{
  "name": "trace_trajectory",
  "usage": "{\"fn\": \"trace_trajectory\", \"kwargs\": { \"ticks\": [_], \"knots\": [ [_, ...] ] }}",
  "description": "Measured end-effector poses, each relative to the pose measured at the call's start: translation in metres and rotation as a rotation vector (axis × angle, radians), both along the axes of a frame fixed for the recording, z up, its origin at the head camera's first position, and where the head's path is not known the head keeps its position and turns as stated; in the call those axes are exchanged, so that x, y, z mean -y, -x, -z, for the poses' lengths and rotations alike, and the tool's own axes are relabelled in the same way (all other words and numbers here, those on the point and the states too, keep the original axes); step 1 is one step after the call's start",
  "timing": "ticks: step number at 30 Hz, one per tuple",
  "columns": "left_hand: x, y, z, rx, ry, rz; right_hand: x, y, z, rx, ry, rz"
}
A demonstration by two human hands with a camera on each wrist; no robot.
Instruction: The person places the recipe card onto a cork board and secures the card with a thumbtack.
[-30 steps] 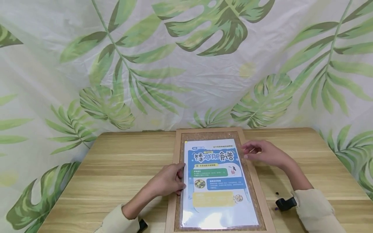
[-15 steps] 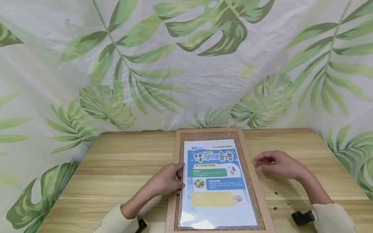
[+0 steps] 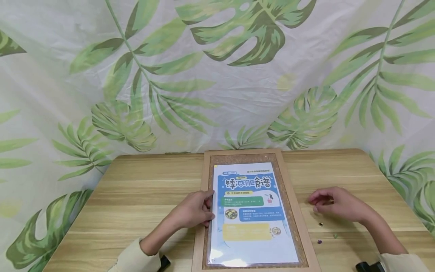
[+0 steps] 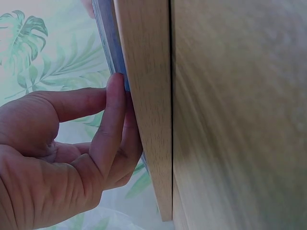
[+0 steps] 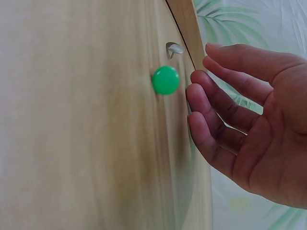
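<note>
A printed poster in a clear sleeve (image 3: 251, 247) lies over a wood-framed cork board (image 3: 297, 211). My left hand (image 3: 195, 209) pinches the poster's left edge between thumb and fingers, beside the frame. At the poster's top left corner is a small yellow tack (image 3: 215, 166). To the right of the board, my right hand (image 3: 340, 204) hovers low over the table with loosely curled fingers and nothing in them. Near its fingertips in the right wrist view are a green thumbtack (image 5: 166, 80) and a metal-looking thumbtack (image 5: 174, 48). A purple tack (image 3: 319, 241) lies close by.
The wooden table (image 3: 153, 181) extends on both sides of the board. Behind it hangs a leaf-patterned cloth (image 3: 204, 94). A black wrist device (image 3: 368, 266) sits at the right sleeve (image 3: 402, 262).
My right hand has moved away from the poster's upper right edge, to the right and toward me, uncovering the tacks on the table. My left hand keeps its pinch on the poster.
</note>
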State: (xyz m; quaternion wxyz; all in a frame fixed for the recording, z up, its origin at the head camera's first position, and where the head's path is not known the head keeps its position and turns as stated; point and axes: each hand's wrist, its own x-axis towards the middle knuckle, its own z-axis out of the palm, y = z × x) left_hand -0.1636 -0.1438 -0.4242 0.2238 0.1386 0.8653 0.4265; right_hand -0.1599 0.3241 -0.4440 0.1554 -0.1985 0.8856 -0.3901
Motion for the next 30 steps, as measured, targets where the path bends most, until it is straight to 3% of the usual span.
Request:
{"fn": "trace_trajectory", "kwargs": {
  "ticks": [9, 30],
  "knots": [
    [0.000, 0.001, -0.001, -0.012, 0.019, 0.015, -0.011, -0.013, 0.009, -0.070, 0.041, -0.062],
    [0.000, 0.002, 0.000, -0.008, 0.025, 0.023, -0.010, -0.038, 0.015, -0.077, 0.066, -0.078]
  ]
}}
